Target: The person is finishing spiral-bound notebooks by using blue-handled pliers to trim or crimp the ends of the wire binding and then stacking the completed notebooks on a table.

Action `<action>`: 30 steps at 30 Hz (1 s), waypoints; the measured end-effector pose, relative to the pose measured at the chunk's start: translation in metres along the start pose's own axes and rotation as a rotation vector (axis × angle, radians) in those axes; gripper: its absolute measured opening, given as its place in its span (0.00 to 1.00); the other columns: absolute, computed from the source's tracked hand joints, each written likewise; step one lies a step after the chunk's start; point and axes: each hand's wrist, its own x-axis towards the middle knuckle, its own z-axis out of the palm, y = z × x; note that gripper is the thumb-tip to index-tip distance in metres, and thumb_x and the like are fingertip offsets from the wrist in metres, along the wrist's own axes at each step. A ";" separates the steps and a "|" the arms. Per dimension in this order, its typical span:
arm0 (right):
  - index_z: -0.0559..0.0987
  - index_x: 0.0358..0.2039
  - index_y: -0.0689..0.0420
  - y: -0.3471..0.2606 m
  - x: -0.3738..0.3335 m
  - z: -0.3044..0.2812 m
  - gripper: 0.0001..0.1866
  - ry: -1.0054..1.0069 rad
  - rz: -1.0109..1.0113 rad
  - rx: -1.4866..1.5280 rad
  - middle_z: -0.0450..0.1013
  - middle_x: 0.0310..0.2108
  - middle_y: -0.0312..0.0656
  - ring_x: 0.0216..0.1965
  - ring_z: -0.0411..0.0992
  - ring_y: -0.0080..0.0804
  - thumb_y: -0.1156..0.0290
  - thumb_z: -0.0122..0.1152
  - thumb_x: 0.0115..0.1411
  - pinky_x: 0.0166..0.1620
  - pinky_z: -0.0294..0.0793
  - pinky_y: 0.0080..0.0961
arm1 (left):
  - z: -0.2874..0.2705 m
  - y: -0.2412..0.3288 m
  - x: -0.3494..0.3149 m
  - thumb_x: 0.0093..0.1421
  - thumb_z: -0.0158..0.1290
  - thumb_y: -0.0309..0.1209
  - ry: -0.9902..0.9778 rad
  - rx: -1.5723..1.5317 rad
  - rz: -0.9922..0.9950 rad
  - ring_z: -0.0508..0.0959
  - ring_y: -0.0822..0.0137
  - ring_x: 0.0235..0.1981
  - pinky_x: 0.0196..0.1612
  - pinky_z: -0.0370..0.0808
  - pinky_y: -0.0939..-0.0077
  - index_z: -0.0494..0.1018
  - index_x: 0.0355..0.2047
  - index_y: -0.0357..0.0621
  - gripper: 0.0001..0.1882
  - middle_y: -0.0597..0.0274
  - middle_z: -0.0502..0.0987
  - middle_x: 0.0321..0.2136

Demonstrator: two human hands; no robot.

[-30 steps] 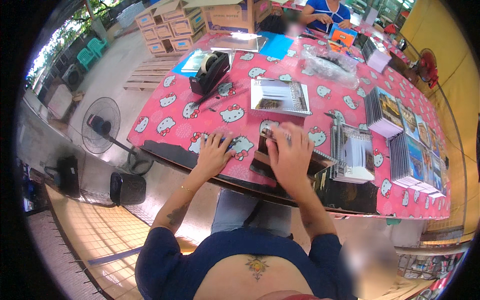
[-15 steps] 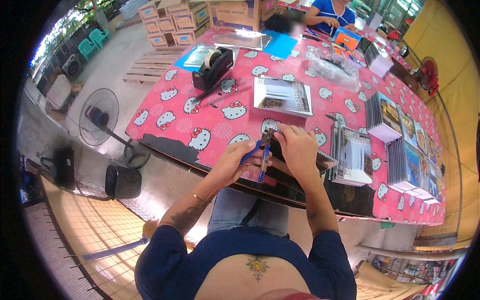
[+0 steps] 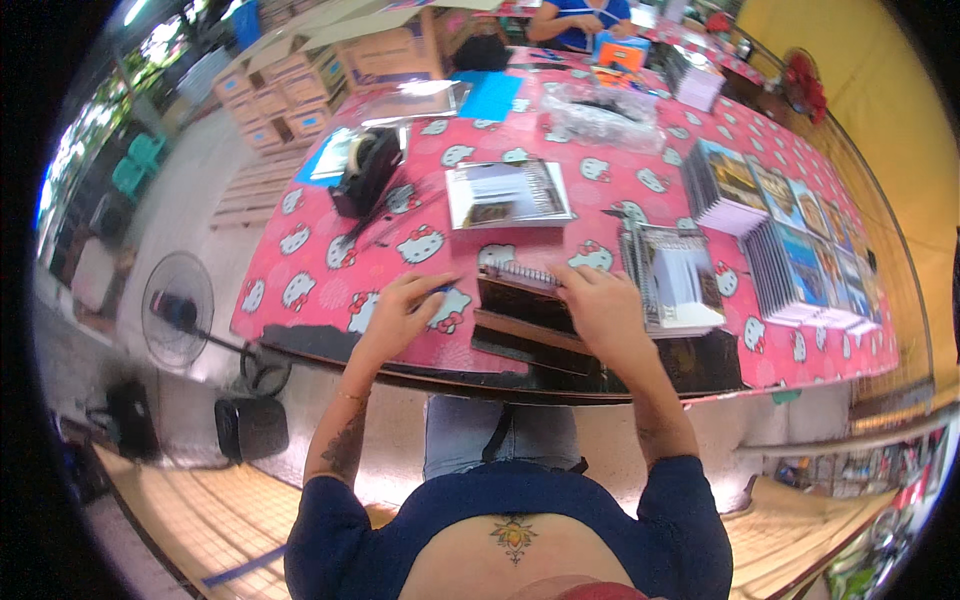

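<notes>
My right hand (image 3: 603,305) pinches the right end of a spiral-bound notebook (image 3: 520,298), whose dark side faces me. Its wire coil (image 3: 520,270) runs along the top edge. To the left, apart from the notebook, my left hand (image 3: 400,312) is closed on blue-handled pliers (image 3: 442,288); only a bit of the handle shows past the fingers, and the jaws are blurred. Beyond the notebook, a small pile of spiral notebooks (image 3: 508,195) lies on the pink patterned tablecloth (image 3: 420,335). Beside my right hand stands another stack of spiral notebooks (image 3: 680,275).
A black tape dispenser (image 3: 367,172) stands at the left, near loose dark wire coils (image 3: 380,222). Further stacks of notebooks (image 3: 795,265) fill the right side. Clear plastic wrap (image 3: 605,118) lies farther back. A co-worker in blue (image 3: 575,22) sits across the table.
My left hand has drawn away to the left with the pliers, off the notebook's coil. My right hand keeps its grip, and the notebook now shows more fully. The whole view has shifted.
</notes>
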 end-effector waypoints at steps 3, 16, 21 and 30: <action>0.78 0.48 0.55 0.041 -0.021 -0.060 0.18 -0.029 0.189 0.125 0.76 0.37 0.46 0.40 0.75 0.46 0.77 0.59 0.55 0.43 0.72 0.39 | 0.024 -0.060 -0.011 0.59 0.58 0.32 0.173 0.504 0.178 0.78 0.52 0.42 0.45 0.74 0.62 0.79 0.46 0.46 0.15 0.54 0.78 0.43; 0.78 0.41 0.53 0.190 -0.076 0.007 0.14 -0.191 -0.013 -0.066 0.67 0.60 0.52 0.56 0.69 0.56 0.81 0.55 0.54 0.56 0.69 0.46 | 0.093 -0.066 0.156 0.62 0.53 0.30 0.202 0.508 0.622 0.77 0.46 0.49 0.52 0.73 0.56 0.75 0.49 0.42 0.15 0.47 0.78 0.48; 0.73 0.57 0.53 0.113 -0.042 -0.005 0.26 0.085 0.203 0.216 0.66 0.60 0.53 0.58 0.66 0.57 0.75 0.64 0.57 0.60 0.65 0.44 | 0.053 -0.029 0.146 0.61 0.54 0.27 0.194 0.185 0.340 0.81 0.47 0.40 0.44 0.76 0.59 0.78 0.45 0.41 0.12 0.46 0.81 0.40; 0.68 0.59 0.64 0.071 -0.013 -0.017 0.31 0.308 0.461 1.034 0.71 0.54 0.45 0.51 0.70 0.27 0.70 0.69 0.59 0.51 0.72 0.27 | -0.023 0.118 0.138 0.61 0.56 0.22 -0.072 -0.283 0.419 0.80 0.62 0.33 0.40 0.75 0.74 0.78 0.48 0.40 0.14 0.53 0.80 0.32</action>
